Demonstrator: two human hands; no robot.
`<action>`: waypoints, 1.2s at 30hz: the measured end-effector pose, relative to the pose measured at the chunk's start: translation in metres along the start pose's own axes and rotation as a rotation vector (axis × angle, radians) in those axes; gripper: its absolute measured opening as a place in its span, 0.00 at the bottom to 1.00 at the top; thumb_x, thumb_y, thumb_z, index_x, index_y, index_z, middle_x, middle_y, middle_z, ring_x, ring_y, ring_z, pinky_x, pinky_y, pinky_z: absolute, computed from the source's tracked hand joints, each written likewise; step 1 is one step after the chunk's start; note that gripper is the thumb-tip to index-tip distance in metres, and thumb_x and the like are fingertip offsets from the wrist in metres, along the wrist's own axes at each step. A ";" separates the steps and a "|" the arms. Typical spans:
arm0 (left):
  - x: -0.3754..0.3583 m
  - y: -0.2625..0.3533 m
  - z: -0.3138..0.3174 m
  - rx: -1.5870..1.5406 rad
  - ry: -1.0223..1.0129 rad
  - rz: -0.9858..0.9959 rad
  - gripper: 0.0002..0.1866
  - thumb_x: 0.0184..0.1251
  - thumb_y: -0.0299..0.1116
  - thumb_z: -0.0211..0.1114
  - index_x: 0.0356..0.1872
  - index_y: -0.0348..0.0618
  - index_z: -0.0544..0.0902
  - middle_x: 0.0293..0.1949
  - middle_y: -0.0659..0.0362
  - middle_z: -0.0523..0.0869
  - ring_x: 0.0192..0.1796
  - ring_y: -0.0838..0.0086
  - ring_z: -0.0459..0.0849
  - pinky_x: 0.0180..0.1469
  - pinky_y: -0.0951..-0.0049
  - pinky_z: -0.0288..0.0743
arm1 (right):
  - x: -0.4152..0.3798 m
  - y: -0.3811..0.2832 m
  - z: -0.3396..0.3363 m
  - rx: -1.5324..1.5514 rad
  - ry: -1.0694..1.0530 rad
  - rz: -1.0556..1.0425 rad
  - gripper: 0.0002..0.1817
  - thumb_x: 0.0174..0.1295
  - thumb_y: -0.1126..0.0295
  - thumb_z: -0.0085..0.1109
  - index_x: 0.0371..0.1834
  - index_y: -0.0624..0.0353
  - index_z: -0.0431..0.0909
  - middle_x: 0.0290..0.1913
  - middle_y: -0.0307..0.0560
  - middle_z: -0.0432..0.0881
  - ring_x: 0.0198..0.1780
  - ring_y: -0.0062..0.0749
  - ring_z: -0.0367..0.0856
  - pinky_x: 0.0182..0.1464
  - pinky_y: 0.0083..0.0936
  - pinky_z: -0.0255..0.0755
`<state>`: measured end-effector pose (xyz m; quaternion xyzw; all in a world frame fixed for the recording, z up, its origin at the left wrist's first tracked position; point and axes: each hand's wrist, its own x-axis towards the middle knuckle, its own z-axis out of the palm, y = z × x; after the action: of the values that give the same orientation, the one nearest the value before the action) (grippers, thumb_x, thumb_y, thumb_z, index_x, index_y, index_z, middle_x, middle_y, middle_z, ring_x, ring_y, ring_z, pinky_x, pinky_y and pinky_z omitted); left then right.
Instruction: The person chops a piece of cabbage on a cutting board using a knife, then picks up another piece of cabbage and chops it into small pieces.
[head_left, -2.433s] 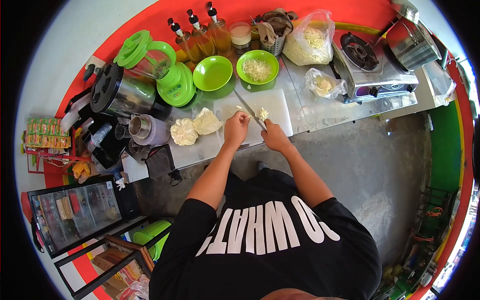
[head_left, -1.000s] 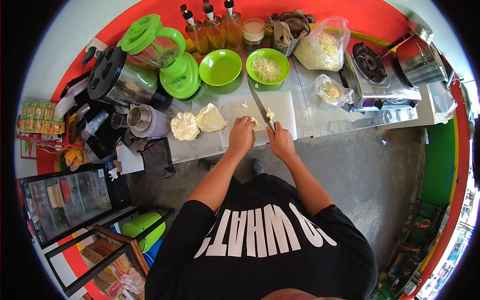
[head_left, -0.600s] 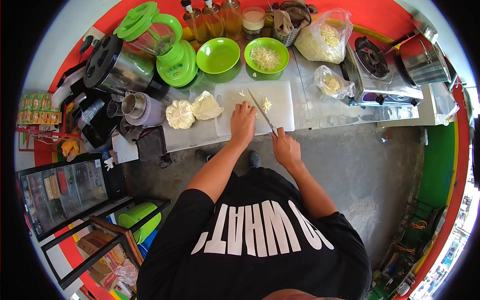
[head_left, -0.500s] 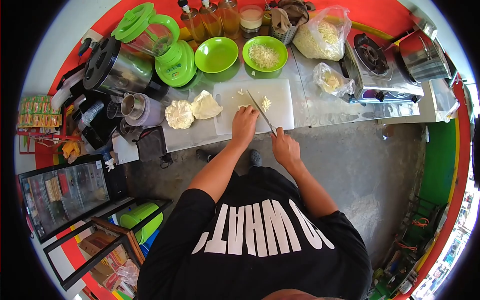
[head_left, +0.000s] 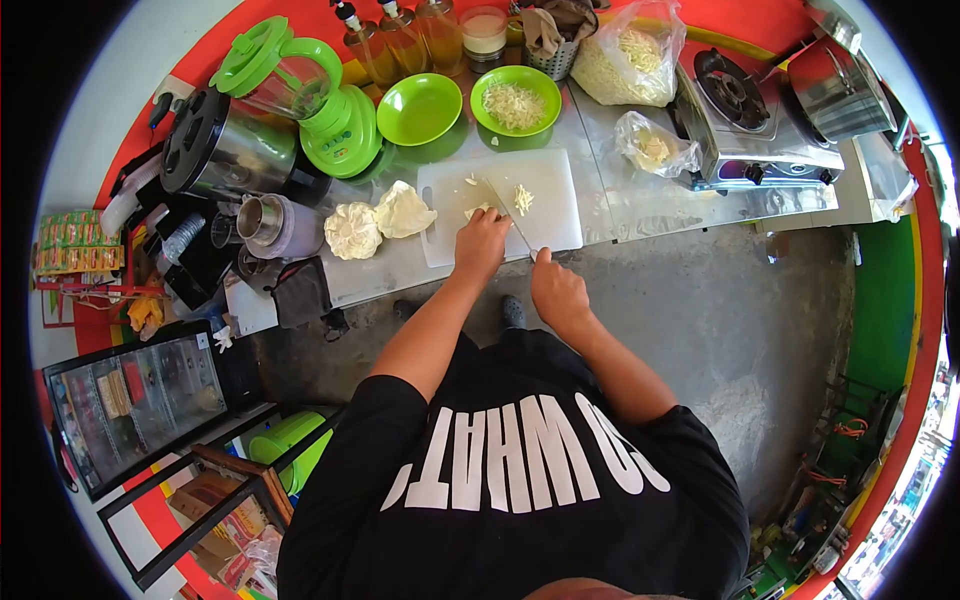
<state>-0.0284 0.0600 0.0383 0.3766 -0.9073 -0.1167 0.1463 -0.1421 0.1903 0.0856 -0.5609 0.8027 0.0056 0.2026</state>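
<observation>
A pale wedge of cabbage (head_left: 478,211) is pinned to the white rectangular plastic cutting board (head_left: 550,212) by the left hand (head_left: 482,243), its fingers curled down over the piece so that the tips are kept back from the edge. A long steel-bladed kitchen knife (head_left: 508,217) is gripped in the closed right hand (head_left: 556,290), the blade laid slantwise across the board just beside the left knuckles. A small heap of pale shreds (head_left: 522,199) is left on the board's far side, out of the blade's way. Two further pale cabbage chunks (head_left: 377,221) are kept just off the board's left edge, and a round lime-green plastic bowl of shredded cabbage (head_left: 515,100) is set directly behind the board (an identical empty bowl (head_left: 423,108) sits beside it), within easy reach.
</observation>
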 end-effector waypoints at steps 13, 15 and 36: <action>-0.001 0.001 0.009 -0.049 0.058 -0.045 0.05 0.63 0.25 0.64 0.37 0.44 0.87 0.39 0.58 0.86 0.47 0.58 0.84 0.46 0.59 0.82 | 0.012 -0.009 -0.006 0.091 -0.038 0.049 0.11 0.71 0.73 0.49 0.52 0.65 0.67 0.35 0.64 0.89 0.39 0.57 0.91 0.40 0.48 0.85; 0.000 0.002 0.007 -0.071 0.075 -0.053 0.04 0.63 0.25 0.65 0.36 0.44 0.87 0.38 0.58 0.86 0.46 0.58 0.84 0.46 0.59 0.82 | 0.016 -0.009 0.006 0.125 -0.029 0.072 0.10 0.70 0.74 0.49 0.51 0.65 0.67 0.36 0.65 0.89 0.40 0.58 0.91 0.42 0.49 0.85; -0.003 0.000 0.011 -0.112 0.123 -0.092 0.04 0.64 0.25 0.64 0.35 0.42 0.87 0.38 0.56 0.85 0.42 0.56 0.86 0.44 0.57 0.80 | 0.019 -0.017 0.011 0.089 -0.028 0.024 0.10 0.72 0.72 0.49 0.51 0.65 0.66 0.38 0.65 0.89 0.41 0.57 0.91 0.43 0.47 0.86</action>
<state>-0.0300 0.0631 0.0276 0.4155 -0.8705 -0.1503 0.2168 -0.1291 0.1696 0.0730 -0.5416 0.8058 -0.0199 0.2387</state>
